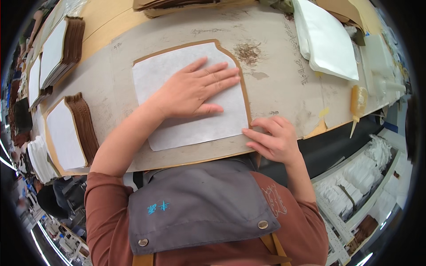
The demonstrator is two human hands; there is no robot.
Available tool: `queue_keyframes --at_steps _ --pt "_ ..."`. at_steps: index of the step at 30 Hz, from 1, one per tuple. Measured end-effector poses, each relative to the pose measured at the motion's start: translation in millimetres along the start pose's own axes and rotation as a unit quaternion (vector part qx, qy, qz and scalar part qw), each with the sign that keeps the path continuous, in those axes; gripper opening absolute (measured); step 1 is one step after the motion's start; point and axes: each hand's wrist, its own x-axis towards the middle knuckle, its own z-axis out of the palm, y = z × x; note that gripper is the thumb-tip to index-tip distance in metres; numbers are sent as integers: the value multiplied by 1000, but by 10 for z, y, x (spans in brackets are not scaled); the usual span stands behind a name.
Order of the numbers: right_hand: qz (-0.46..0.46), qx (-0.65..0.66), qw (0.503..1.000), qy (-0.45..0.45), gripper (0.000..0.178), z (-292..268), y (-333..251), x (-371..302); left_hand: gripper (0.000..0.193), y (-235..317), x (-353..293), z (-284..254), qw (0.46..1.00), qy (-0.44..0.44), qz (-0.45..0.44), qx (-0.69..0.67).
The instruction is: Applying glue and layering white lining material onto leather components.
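Observation:
A white sheet lies on a slightly larger brown panel, whose edge shows along the top and right side. The panel has a stepped notch at its upper right. My left hand rests flat on the sheet, fingers stretched toward the right edge and thumb apart. At the lower right corner, my right hand has its fingers bent, with the tips pinching the panel's edge. Part of that corner is hidden by the fingertips.
Stacks of white-faced brown panels stand at the left, with another stack behind. Folded white material lies at the upper right. A yellowish nozzle bottle is at the table's right edge. White bundles fill a shelf below.

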Motion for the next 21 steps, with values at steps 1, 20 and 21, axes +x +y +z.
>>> queue_keyframes --at_steps 1,20,21 --pt "-6 4 1000 3 32 -3 -21 7 76 -36 -47 -4 1000 -2 -6 4" --pt "8 12 1000 -26 33 -23 -52 20 82 884 -1342 450 857 110 -501 48" --pt "10 8 999 -30 33 -23 -56 -26 79 898 -1401 468 860 124 -492 58"
